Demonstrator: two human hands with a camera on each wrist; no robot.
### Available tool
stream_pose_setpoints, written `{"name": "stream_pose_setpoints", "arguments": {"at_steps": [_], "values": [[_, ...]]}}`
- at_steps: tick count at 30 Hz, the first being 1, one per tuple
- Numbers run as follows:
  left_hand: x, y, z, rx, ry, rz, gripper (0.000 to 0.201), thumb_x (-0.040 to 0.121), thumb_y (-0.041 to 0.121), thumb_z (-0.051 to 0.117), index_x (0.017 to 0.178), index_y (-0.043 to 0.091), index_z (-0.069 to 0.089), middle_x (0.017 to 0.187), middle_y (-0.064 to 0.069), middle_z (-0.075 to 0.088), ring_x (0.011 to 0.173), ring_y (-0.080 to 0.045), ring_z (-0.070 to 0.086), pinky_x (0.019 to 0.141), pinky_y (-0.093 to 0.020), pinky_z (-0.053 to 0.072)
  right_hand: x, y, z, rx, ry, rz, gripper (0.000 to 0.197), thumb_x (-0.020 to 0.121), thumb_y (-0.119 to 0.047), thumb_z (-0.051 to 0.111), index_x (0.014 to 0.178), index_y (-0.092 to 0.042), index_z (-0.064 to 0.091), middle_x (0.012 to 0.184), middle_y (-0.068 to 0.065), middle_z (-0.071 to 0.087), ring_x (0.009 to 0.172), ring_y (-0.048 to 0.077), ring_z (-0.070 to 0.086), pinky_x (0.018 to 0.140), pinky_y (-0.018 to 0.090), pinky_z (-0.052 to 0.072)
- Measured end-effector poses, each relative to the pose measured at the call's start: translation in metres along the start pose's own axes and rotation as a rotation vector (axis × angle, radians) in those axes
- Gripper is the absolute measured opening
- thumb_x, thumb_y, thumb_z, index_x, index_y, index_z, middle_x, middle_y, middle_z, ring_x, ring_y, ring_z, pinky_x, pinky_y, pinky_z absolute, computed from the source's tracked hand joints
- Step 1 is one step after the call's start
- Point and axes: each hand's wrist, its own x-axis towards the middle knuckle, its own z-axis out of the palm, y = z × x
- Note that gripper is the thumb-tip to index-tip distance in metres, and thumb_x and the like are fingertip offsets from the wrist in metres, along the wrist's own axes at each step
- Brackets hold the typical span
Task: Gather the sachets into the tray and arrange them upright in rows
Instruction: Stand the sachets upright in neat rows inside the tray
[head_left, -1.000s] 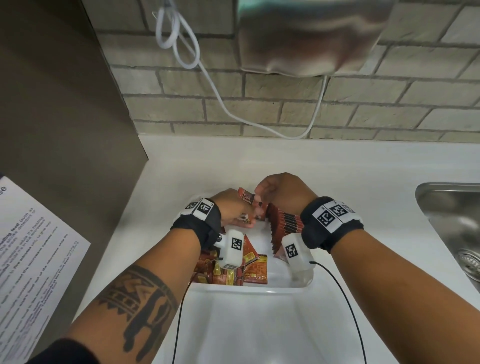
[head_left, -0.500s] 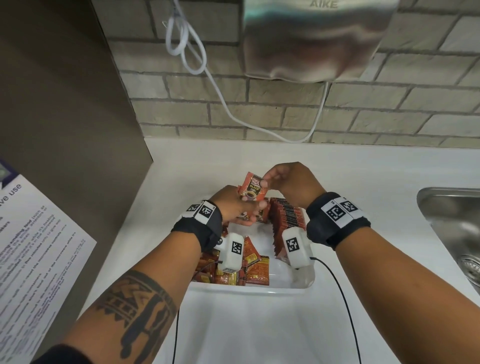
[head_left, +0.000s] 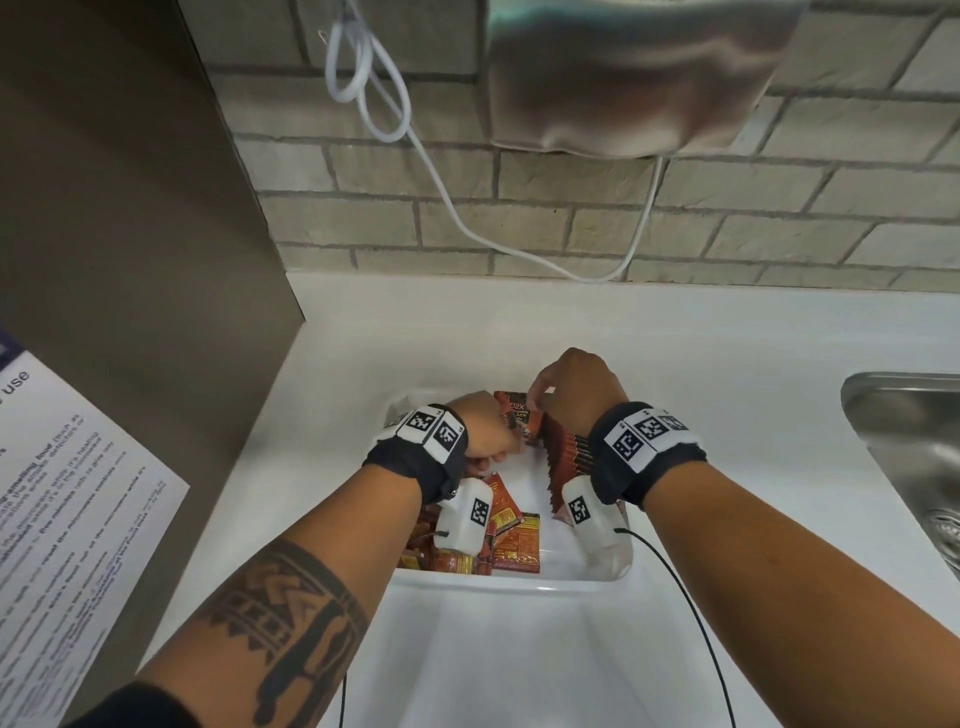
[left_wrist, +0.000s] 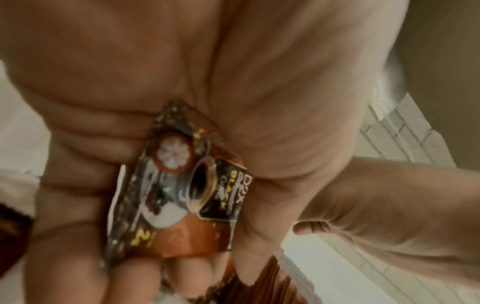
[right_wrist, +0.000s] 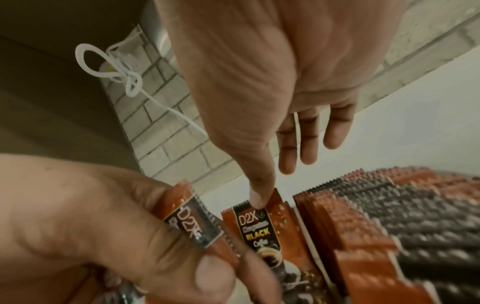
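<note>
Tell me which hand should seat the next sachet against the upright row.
Right. The right hand pinches the top of the end sachet beside the upright row in the tray. The left hand, next to it, grips a spare sachet, so it likely suits feeding.

Surface (head_left: 701, 353): runs back to the brick wall (head_left: 519, 223), with the sink (head_left: 898, 447) at its right.
Tray (head_left: 519, 586): on the surface, well left of the sink.
Row (head_left: 566, 452): sachets upright along the tray's right side, running near to far.
End sachet (head_left: 519, 418): at the row's far end, with the right hand (head_left: 582, 387) above, at its top edge.
Loose sachets (head_left: 514, 543): heaped in the tray's near-left part.
Left hand (head_left: 485, 434): over the tray's far-left part, just left of the end sachet, with the held sachet (left_wrist: 182, 197) in its grip.
</note>
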Motion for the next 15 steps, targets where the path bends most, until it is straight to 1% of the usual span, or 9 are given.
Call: {"name": "stream_pose_setpoints", "arguments": {"at_steps": [1, 3, 5, 7, 9, 11, 13, 15], "values": [[0.0, 0.001, 0.003, 0.03, 0.02, 0.005, 0.017, 0.096, 0.024, 0.065, 0.096, 0.007, 0.064, 0.072, -0.002, 0.063, 0.05, -0.014, 0.053, 0.049, -0.023, 0.047, 0.0, -0.001, 0.001, -0.024, -0.016, 0.0, 0.028, 0.085, -0.016, 0.06, 0.07, -0.033, 0.076, 0.088, -0.007, 0.067, 0.092, 0.019, 0.065, 0.085, 0.037, 0.057], [0.001, 0.001, 0.009, 0.089, 0.038, 0.002, 0.02, 0.097, 0.024, 0.064, 0.088, 0.005, 0.063, 0.066, -0.003, 0.062, 0.046, -0.015, 0.053, 0.047, -0.023, 0.047, 0.001, -0.002, 0.004, -0.058, -0.038, 0.003, 0.03, 0.086, -0.014, 0.057, 0.072, -0.032, 0.078, 0.092, -0.005, 0.069, 0.093, 0.02, 0.064, 0.086, 0.037, 0.057], [0.004, 0.001, 0.012, 0.098, 0.018, -0.014, 0.022, 0.097, 0.024, 0.065, 0.088, 0.004, 0.063, 0.069, -0.006, 0.063, 0.048, -0.017, 0.053, 0.048, -0.025, 0.047, 0.003, -0.001, 0.008, -0.05, -0.048, 0.012, 0.03, 0.085, -0.015, 0.058, 0.07, -0.032, 0.077, 0.095, -0.004, 0.069, 0.094, 0.02, 0.064, 0.086, 0.037, 0.057], [0.007, 0.001, 0.013, 0.096, 0.01, -0.023, 0.022, 0.097, 0.025, 0.065, 0.09, 0.004, 0.063, 0.074, -0.007, 0.064, 0.048, -0.018, 0.052, 0.047, -0.024, 0.046, 0.004, 0.0, 0.01, -0.053, -0.056, 0.019, 0.026, 0.085, -0.017, 0.06, 0.071, -0.032, 0.078, 0.099, -0.004, 0.069, 0.095, 0.021, 0.064, 0.088, 0.038, 0.056], [0.008, 0.001, 0.012, 0.11, 0.008, -0.03, 0.023, 0.097, 0.026, 0.065, 0.089, 0.004, 0.063, 0.073, -0.008, 0.063, 0.047, -0.017, 0.051, 0.045, -0.023, 0.046, 0.006, 0.002, 0.012, -0.031, -0.049, 0.019, 0.026, 0.084, -0.018, 0.063, 0.068, -0.033, 0.077, 0.093, -0.006, 0.07, 0.091, 0.02, 0.064, 0.087, 0.038, 0.056], [0.009, 0.001, 0.012, 0.128, 0.014, -0.031, 0.024, 0.096, 0.025, 0.064, 0.085, 0.005, 0.062, 0.066, -0.006, 0.061, 0.043, -0.016, 0.051, 0.043, -0.021, 0.045, 0.007, 0.004, 0.012, -0.007, -0.052, 0.022, 0.026, 0.084, -0.017, 0.066, 0.067, -0.033, 0.075, 0.087, -0.009, 0.071, 0.089, 0.018, 0.065, 0.087, 0.037, 0.056], [0.01, 0.002, 0.012, 0.143, 0.01, -0.031, 0.025, 0.096, 0.026, 0.064, 0.081, 0.006, 0.061, 0.063, -0.004, 0.06, 0.042, -0.015, 0.05, 0.043, -0.021, 0.044, 0.007, 0.004, 0.011, -0.002, -0.055, 0.025, 0.024, 0.084, -0.018, 0.067, 0.068, -0.034, 0.076, 0.086, -0.011, 0.071, 0.09, 0.016, 0.065, 0.089, 0.038, 0.055], [0.01, 0.001, 0.012, 0.141, 0.004, -0.033, 0.026, 0.096, 0.028, 0.065, 0.082, 0.006, 0.061, 0.063, -0.004, 0.06, 0.043, -0.015, 0.051, 0.045, -0.022, 0.045, 0.008, 0.005, 0.012, -0.003, -0.061, 0.021, 0.023, 0.084, -0.019, 0.068, 0.069, -0.035, 0.075, 0.086, -0.012, 0.07, 0.092, 0.016, 0.064, 0.091, 0.039, 0.054]]}}
